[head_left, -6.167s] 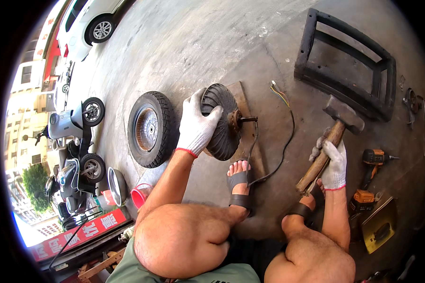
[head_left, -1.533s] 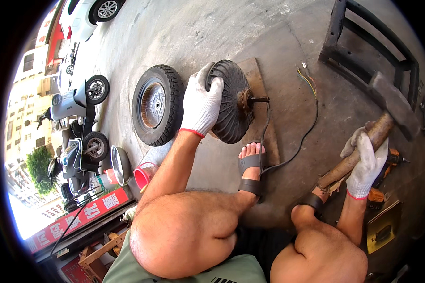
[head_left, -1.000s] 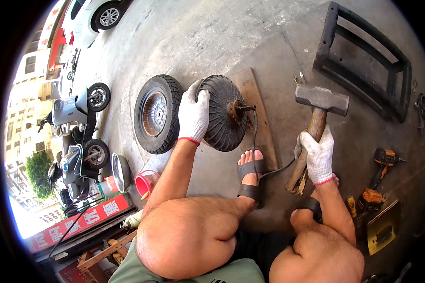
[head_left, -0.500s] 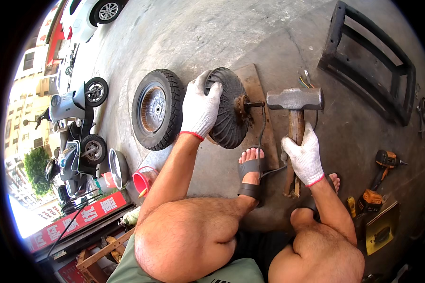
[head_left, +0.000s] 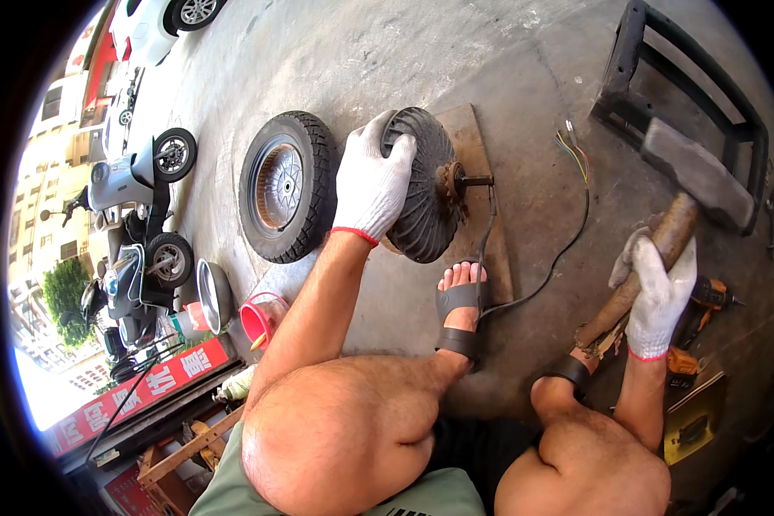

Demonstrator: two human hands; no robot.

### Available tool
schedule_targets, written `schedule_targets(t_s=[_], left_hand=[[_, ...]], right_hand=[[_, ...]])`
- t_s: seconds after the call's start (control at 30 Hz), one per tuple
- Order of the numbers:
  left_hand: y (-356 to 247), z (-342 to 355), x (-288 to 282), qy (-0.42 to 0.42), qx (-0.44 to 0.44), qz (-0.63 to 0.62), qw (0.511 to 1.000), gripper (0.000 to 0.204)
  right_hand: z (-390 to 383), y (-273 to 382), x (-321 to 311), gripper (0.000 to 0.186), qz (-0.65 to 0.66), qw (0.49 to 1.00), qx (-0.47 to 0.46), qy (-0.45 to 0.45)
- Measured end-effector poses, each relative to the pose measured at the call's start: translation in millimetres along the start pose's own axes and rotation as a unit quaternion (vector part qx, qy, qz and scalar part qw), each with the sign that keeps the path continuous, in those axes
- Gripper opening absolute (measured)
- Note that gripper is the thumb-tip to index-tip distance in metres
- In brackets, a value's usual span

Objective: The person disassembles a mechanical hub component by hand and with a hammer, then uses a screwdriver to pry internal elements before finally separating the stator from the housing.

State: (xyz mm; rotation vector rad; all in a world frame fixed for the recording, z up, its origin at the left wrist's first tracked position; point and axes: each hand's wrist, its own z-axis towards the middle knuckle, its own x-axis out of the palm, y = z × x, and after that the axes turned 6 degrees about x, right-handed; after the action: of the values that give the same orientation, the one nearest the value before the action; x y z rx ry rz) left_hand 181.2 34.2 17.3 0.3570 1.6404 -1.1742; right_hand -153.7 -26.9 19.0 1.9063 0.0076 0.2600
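Note:
My left hand (head_left: 374,176), in a white knit glove with a red cuff, grips the rim of a dark ribbed hub motor core (head_left: 426,202). The core stands on edge on a wooden board (head_left: 473,142), its rusty axle (head_left: 477,181) pointing right. From the axle a black cable (head_left: 568,249) runs down past my left foot and curves to bare coloured wire ends. Off to the right, my gloved right hand (head_left: 660,297) is closed round the wooden handle of a sledgehammer (head_left: 681,219). The hammer is tilted, its steel head up and right, away from the axle.
Left of the core stands a wheel with a tyre (head_left: 316,189). A black metal frame (head_left: 697,77) lies at the far right, with a cordless drill (head_left: 710,294) nearer. A red bucket (head_left: 262,318) and metal basin (head_left: 215,297) stand left. Parked scooters (head_left: 125,185) are beyond.
The hammer has swung right, away from the axle, and its head now tilts. The cable's wire ends, partly hidden before, show clearly. My left hand keeps its grip on the core.

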Motion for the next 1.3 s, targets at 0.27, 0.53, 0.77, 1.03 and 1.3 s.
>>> schedule_targets(t_s=[0.27,0.53,0.77,1.03,1.3], left_hand=[[1.5,8.7,-2.4,-0.010,-0.012,-0.014,1.000,0.048],[4.6,6.5,2.7,-0.033,0.019,-0.041,0.998,0.045],[5.4,18.9,-8.4,0.055,-0.023,-0.117,0.991,0.052],[3.0,4.4,-6.9,0.021,0.033,0.014,0.999,0.054],[11.3,14.8,-4.9,0.028,0.010,-0.017,0.999,0.053]], right_hand=[[11.9,-72.7,68.4,0.025,-0.182,0.970,0.097,0.132],[4.7,-68.5,26.8,0.020,0.047,0.980,0.188,0.042],[-8.1,-81.6,22.3,0.021,0.067,0.971,0.221,0.056],[-5.7,-84.8,36.6,0.022,0.041,0.973,0.203,0.097],[1.9,-92.8,62.8,0.026,-0.077,0.973,0.172,0.137]])
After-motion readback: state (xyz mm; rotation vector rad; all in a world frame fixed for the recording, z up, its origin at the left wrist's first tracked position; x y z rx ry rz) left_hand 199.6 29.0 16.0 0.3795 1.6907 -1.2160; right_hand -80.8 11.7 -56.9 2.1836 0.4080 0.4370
